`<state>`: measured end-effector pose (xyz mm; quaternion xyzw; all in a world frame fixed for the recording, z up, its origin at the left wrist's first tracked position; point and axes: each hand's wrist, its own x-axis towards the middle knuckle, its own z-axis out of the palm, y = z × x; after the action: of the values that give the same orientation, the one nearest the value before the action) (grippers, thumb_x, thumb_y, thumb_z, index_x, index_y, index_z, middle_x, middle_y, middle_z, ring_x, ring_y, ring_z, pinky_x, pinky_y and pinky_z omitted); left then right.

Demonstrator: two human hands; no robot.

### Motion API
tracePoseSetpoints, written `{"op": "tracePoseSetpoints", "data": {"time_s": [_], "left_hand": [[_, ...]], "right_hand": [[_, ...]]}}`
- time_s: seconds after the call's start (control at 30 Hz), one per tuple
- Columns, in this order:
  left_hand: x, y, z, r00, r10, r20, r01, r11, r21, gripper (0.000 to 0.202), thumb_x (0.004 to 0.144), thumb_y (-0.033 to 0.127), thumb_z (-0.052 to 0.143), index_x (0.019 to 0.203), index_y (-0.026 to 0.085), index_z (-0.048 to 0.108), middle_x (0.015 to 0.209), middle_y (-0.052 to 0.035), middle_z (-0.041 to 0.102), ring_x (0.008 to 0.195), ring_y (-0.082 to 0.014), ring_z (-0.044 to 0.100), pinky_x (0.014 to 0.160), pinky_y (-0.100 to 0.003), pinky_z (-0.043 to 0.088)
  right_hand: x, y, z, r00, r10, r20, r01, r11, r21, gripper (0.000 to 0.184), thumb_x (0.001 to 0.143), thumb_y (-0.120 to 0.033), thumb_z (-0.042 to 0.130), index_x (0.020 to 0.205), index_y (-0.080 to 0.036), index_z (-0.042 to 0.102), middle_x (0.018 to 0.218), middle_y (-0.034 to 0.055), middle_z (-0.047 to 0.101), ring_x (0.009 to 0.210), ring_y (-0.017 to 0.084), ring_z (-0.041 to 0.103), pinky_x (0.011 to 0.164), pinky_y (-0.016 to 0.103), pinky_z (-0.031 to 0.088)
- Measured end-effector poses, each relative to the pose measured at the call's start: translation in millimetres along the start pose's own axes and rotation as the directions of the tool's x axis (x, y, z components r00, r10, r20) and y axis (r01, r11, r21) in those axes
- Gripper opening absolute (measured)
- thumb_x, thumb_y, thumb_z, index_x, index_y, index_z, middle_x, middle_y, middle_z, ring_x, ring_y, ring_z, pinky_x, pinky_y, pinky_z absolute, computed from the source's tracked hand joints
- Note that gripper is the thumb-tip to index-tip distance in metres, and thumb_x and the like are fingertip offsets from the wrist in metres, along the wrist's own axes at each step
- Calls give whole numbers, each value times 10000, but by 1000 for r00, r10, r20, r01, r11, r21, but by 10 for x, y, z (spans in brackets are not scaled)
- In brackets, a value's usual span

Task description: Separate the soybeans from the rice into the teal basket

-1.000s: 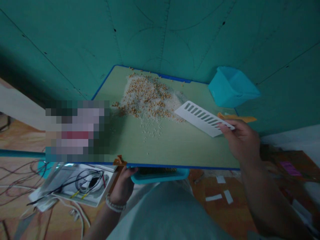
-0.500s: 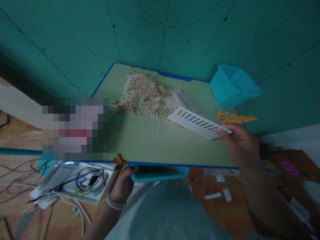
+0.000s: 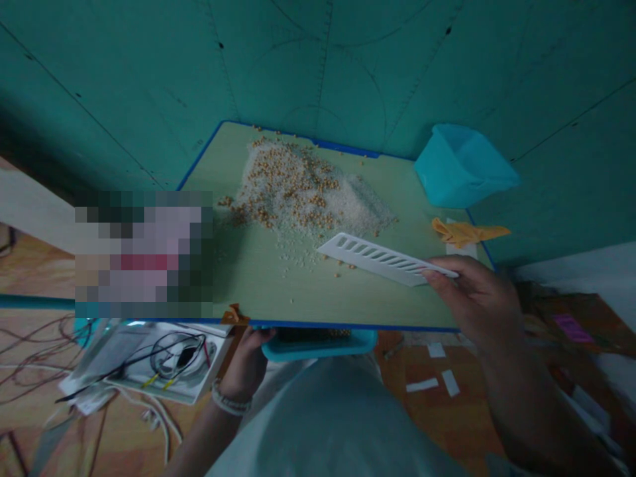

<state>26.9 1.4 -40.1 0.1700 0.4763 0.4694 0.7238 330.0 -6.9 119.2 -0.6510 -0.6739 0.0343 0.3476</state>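
Observation:
My right hand (image 3: 484,298) grips the near end of a white slotted plastic strip (image 3: 372,257), which slants over the table just in front of the pile. A mixed heap of white rice-like grains (image 3: 358,202) and tan, bean-like balls (image 3: 278,169) spreads on the table (image 3: 278,291). A few tan balls lie loose by the strip's far end. Below the table's front edge, my left hand (image 3: 251,361) is closed on the left end of a light-blue plastic bin (image 3: 318,351). Some tan balls show inside that bin, partly hidden by the table.
A turquoise plastic bin (image 3: 462,165) stands at the back right corner, near an orange cloth (image 3: 464,232). A green wall (image 3: 318,59) rises behind the table. At lower left, a white box (image 3: 169,377) holds cables. A pixelated patch covers the table's left end.
My right hand has drawn the slotted strip toward me and slightly left, away from the heap. A few tan balls lie nearer the front. My left hand and its bin stay put.

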Motion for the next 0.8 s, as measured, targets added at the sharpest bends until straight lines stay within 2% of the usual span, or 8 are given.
{"op": "tracePoseSetpoints", "data": {"time_s": [0.2,0.33,0.47,0.57,0.8], "left_hand": [[-2,1,20,1000,-5,8,5,1000,4,311,525,255,795,834,231,770,797,-23,757,808,-263,662,699,-355,505],[-21,12,36,1000,-9,-18,9,1000,16,307,511,251,801,815,230,770,763,-11,753,773,-248,658,664,-336,500],[-33,24,75,999,-30,-20,30,1000,5,318,489,253,805,805,235,773,780,-15,763,833,-274,664,715,-363,510],[-38,38,118,999,-51,-8,52,999,6,311,476,247,810,784,238,774,770,-19,766,888,-297,666,753,-382,512],[-35,-9,160,997,-78,5,77,996,37,260,458,254,808,715,239,772,752,-26,773,873,-323,676,806,-423,503]], "right_hand": [[-57,-41,-20,999,-40,35,39,998,39,77,830,-248,633,876,-264,694,799,-11,748,708,170,703,643,269,564],[-95,-51,-22,990,-122,67,116,990,85,150,830,-173,624,922,-281,676,825,-21,743,704,146,694,636,240,556],[-124,-74,-36,982,-169,80,161,982,96,193,825,-151,628,952,-292,665,837,-25,741,658,134,680,605,229,549],[-140,-78,-57,983,-164,78,157,984,87,184,820,-158,633,943,-289,673,832,-19,743,648,143,684,595,237,552],[-191,-38,-99,987,-134,90,124,986,112,195,826,-142,624,942,-292,671,854,-28,750,768,150,715,696,232,570]]}}
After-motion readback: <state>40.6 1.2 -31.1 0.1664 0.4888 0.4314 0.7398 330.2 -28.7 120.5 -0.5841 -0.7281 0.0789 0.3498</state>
